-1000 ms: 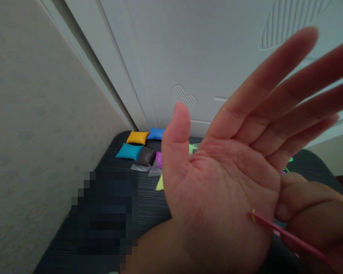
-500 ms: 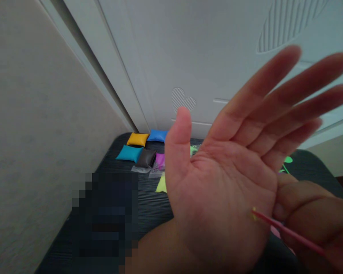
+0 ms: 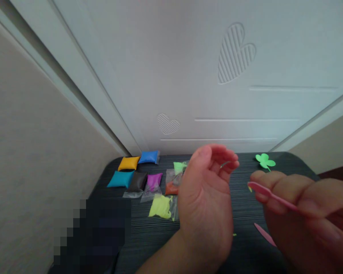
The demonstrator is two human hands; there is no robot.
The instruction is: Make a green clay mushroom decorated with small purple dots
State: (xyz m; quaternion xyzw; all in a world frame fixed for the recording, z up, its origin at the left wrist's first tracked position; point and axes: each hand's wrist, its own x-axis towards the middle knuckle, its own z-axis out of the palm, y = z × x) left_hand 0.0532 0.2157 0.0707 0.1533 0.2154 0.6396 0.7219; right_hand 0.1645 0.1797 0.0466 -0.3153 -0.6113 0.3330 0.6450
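Note:
My right hand is closed on a thin pink modelling tool, with a small scrap of yellow clay at its tip. To its left my left hand is raised, palm facing me and fingers loosely curled; nothing shows in the palm. A thin bright band, perhaps a ring, shows among its fingers. Below my right hand a second pink tool lies on the table, partly hidden. Behind it rests a bright green clover shape with a stem. A tiny yellow bit lies beside my left wrist.
Clay packets lie on the dark table: orange-yellow, blue, teal, dark grey, purple, light green, orange-red and open yellow. A white panel stands behind; a wall is at left.
The left hand has dropped away from the camera and its spread fingers have curled. The right hand has lifted the pink tool's tip off the left palm. The view has shifted, showing more table.

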